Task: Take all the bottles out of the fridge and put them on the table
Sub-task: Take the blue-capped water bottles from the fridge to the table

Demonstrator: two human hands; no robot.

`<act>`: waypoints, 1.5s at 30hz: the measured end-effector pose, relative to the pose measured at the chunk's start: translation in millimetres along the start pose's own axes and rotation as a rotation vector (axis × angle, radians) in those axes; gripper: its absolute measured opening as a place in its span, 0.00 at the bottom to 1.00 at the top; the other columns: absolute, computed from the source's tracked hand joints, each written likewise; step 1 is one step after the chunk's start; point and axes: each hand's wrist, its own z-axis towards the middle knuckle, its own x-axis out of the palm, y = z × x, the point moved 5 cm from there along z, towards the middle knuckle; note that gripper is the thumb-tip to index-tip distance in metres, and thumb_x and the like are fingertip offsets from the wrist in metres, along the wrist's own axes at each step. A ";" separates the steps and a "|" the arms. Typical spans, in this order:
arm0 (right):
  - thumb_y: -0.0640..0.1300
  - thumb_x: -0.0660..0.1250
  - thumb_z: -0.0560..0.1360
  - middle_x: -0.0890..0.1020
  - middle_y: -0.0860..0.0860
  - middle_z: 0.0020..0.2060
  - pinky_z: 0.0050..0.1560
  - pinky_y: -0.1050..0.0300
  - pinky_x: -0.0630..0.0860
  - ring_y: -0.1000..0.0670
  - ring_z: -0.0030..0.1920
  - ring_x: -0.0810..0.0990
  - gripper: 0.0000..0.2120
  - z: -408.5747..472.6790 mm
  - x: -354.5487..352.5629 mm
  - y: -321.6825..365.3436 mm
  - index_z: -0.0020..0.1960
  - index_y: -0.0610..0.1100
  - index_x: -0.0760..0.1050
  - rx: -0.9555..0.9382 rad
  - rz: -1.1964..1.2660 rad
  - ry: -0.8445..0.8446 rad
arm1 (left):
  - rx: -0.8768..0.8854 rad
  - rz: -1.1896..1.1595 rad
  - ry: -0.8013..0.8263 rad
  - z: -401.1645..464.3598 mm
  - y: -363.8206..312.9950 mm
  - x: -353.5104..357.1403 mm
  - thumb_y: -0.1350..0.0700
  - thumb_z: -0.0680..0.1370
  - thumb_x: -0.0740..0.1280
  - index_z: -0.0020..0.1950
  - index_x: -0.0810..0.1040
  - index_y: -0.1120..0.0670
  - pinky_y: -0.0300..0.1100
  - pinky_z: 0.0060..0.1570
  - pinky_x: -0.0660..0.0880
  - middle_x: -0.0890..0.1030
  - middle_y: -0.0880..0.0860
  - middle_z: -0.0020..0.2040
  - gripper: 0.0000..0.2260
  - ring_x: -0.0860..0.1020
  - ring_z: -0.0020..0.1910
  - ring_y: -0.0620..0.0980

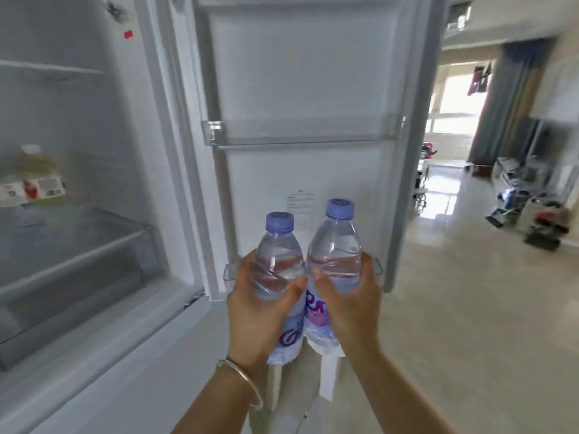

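1. You've got two clear plastic water bottles, one in each hand. The left bottle (pixel 279 267) and the right bottle (pixel 335 258) both have pale purple-blue screw caps, ribbed clear shoulders and a wrap label lower down with purple lettering on a light blue and pink print. Both look full or close to it.
2. They're held upright and side by side in the air, bodies touching or just about, right in front of the lower shelf of the open fridge door (pixel 300 89). The right one sits a bit higher than the left.
3. Your left hand (pixel 260 311) has its grip wrapped around the left bottle's middle, thumb across the front, fingers curled round the far side. There's a thin metal bangle (pixel 242 382) on that wrist.
4. Your right hand (pixel 351 305) is clamped on the right bottle the same way, thumb pointing in toward the other thumb, fingers round the outside.
5. Both forearms come up from the bottom edge of the view, angled in toward each other.
6. Inside the fridge (pixel 78 151) on the left, there's a blurry yellowish bottle (pixel 34 173) with a red and white label on a glass shelf (pixel 72 233).
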 end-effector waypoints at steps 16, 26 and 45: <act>0.51 0.76 0.64 0.75 0.61 0.38 0.52 0.54 0.75 0.51 0.41 0.78 0.22 172.3 -338.8 -124.2 0.52 0.46 0.71 0.086 -0.374 -0.275 | -0.177 0.045 0.235 -39.2 64.4 407.6 0.36 0.60 0.73 0.52 0.75 0.48 0.41 0.46 0.79 0.84 0.45 0.45 0.26 0.82 0.43 0.43; 0.55 0.75 0.64 0.77 0.54 0.42 0.53 0.52 0.76 0.49 0.43 0.77 0.27 317.4 -352.4 -215.9 0.57 0.45 0.71 0.165 -0.345 -0.214 | -0.249 0.123 0.132 46.5 131.6 522.1 0.47 0.66 0.76 0.47 0.75 0.50 0.36 0.43 0.76 0.81 0.44 0.41 0.16 0.80 0.41 0.43; 0.56 0.74 0.65 0.73 0.58 0.38 0.50 0.56 0.69 0.51 0.45 0.72 0.28 588.4 -169.8 -395.0 0.60 0.46 0.71 0.256 -0.281 0.133 | -0.337 0.121 -0.194 301.1 325.3 569.6 0.47 0.65 0.77 0.49 0.77 0.49 0.35 0.44 0.77 0.83 0.47 0.43 0.17 0.81 0.42 0.43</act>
